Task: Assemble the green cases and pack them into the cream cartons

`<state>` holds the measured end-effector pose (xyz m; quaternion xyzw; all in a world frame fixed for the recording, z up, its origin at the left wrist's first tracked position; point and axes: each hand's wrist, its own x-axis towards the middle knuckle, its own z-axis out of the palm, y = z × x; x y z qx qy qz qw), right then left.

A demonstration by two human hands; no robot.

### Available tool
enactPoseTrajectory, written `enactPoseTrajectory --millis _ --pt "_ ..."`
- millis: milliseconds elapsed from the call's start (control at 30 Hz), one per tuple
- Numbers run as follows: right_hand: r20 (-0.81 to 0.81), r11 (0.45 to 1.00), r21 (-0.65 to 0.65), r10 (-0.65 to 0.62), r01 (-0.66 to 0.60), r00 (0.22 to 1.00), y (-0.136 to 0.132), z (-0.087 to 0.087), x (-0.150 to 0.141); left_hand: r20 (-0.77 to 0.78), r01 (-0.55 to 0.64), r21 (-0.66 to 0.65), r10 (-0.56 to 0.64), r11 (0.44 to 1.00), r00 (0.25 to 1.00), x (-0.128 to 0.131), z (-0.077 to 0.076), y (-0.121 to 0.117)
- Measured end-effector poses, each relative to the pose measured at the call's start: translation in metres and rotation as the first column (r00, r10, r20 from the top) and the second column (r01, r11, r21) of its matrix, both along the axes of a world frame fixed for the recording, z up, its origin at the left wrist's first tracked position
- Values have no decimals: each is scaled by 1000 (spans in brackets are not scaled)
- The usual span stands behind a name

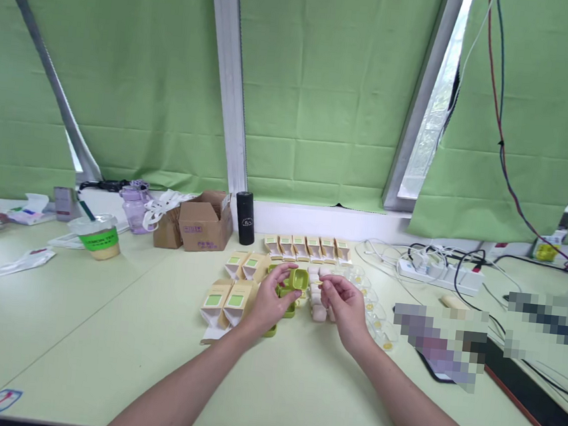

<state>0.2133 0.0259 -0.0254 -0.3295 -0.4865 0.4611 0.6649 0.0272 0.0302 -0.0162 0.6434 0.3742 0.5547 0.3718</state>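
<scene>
The head view shows the left hand (272,299) with its thumb and fingers bent close together on a small green cup (299,279), holding it by its left side so we can see into the hollow. Just to the right, the right hand (348,307) has its thumb and first finger pinched tight on a thin yellowish thing (318,282), too small for me to name. The cup and the thin thing are near each other, over the middle of the table (148,374). To do this well, it seems best to keep the left hand steady, hold the cup softly so it won't bend, and pinch the thin thing lightly near its end so the fingers don't hide it. Moving slowly should help, as a bump could knock the things packed close by. Under and beside the left hand are more green cups (270,331). By the right hand sit pale lumps (319,313), and right of them, clear cups (386,338) with yellow spots. To the left stand little paper boxes (236,300) with green squares, and more stand in a far row (307,247). Farther back is a brown carton (207,226).
</scene>
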Motion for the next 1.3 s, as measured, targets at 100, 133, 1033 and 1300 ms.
enactPoseTrajectory --millis 100,133,1033,1300 --pt "-70 997 -73 20 -25 997 0 1 -1 -4 -2 5 2 1000 1000 1 0 -1" --pt "-91 994 -100 25 -35 995 0 1 -1 -5 -4 5 4 1000 1000 1 0 -1" --pt "119 986 157 -70 50 990 -6 -4 1 -16 7 14 -7 1000 1000 4 -5 -1" --pt "375 914 381 -293 142 880 -12 -3 2 -49 4 5 -4 1000 999 4 -7 -2"
